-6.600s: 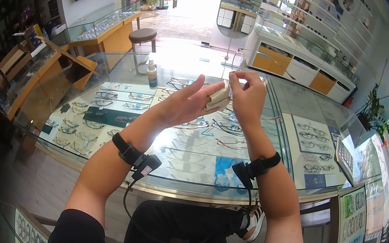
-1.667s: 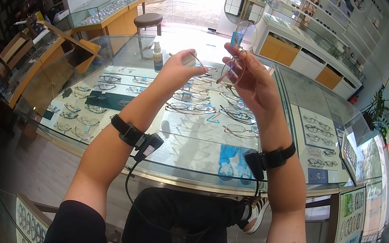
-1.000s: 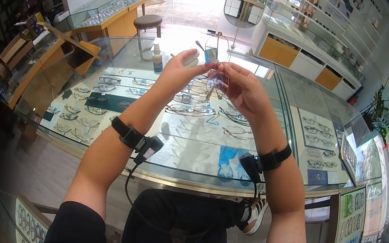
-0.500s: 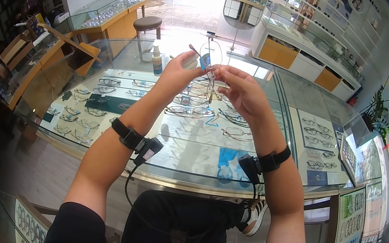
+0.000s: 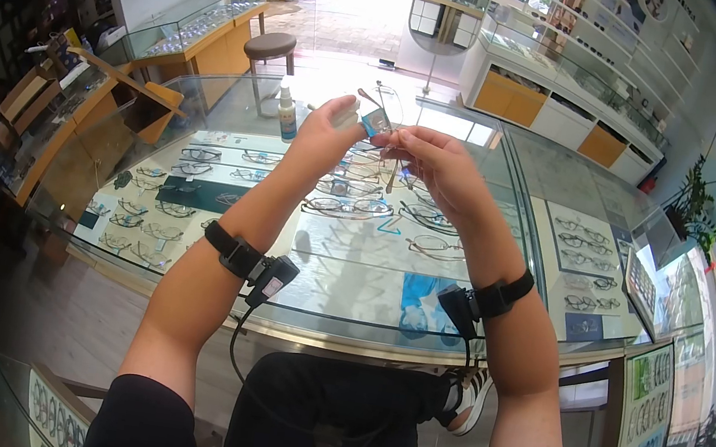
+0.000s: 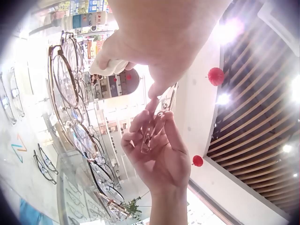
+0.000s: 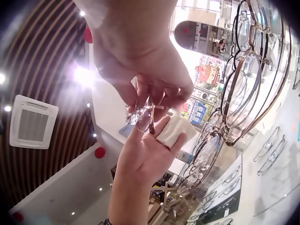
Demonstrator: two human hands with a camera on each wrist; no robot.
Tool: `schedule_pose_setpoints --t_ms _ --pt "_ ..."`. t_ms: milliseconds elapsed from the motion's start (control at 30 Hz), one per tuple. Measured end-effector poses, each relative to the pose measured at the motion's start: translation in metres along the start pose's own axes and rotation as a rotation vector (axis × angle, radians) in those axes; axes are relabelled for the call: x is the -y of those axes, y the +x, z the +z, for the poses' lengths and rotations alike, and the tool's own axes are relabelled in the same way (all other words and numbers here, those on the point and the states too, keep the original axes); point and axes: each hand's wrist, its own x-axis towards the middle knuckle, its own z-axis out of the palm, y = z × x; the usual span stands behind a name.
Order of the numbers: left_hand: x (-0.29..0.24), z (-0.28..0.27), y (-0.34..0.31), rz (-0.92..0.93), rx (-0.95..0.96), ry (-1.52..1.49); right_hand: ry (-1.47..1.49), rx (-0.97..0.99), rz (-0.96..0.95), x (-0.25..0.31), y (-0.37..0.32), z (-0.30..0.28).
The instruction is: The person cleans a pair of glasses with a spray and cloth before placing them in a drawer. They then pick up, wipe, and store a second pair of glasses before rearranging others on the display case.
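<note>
Above the glass counter, my right hand [image 5: 444, 164] pinches a thin-framed pair of glasses [image 5: 385, 92] near its middle. A small blue tag [image 5: 374, 122] shows at one lens, beside the left fingers. My left hand [image 5: 330, 133] has its fingertips at the near side of the frame. In the right wrist view the left hand [image 7: 146, 157] also holds a folded white cloth [image 7: 175, 131] between its fingers, next to the glasses [image 7: 145, 117]. The left wrist view shows the right hand [image 6: 161, 159] with its fingers curled round part of the frame.
Rows of glasses [image 5: 348, 208] lie on the display counter [image 5: 349, 288] under the hands. A spray bottle [image 5: 286, 113] stands at its back left. Beyond are a stool [image 5: 270, 47] and more showcases. At the right are a calculator-like object [image 5: 639, 285] and a plant [image 5: 689, 201].
The cloth was at the glasses earlier; it now sits in the left hand away from the lenses. The right hand has brought the glasses left to the left fingers and tilted them lower.
</note>
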Motion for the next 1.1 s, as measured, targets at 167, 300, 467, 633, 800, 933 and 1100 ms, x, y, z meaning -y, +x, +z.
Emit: schedule_pose_setpoints --t_ms 167,300,467,633,800,933,1100 --pt "-0.003 0.001 -0.002 -0.034 -0.056 0.003 0.037 -0.256 -0.042 0.003 0.002 -0.01" --pt "-0.004 0.001 -0.002 -0.038 -0.057 0.017 0.075 -0.534 0.024 -0.002 0.005 -0.029" --pt "-0.008 0.0 -0.004 -0.066 -0.05 0.003 0.092 -0.948 0.168 -0.013 0.007 -0.066" --pt "-0.006 0.001 -0.004 -0.053 -0.05 0.002 0.313 -0.832 0.227 -0.016 0.006 -0.089" --pt "-0.006 0.0 -0.003 -0.055 -0.036 -0.005 0.613 -0.691 0.264 -0.02 0.008 -0.088" --pt "-0.003 0.0 -0.001 -0.05 -0.036 -0.027 0.761 -0.574 0.269 -0.033 0.012 -0.094" --pt "0.005 -0.001 0.004 -0.035 -0.037 -0.033 0.763 -0.596 0.275 -0.032 0.012 -0.09"
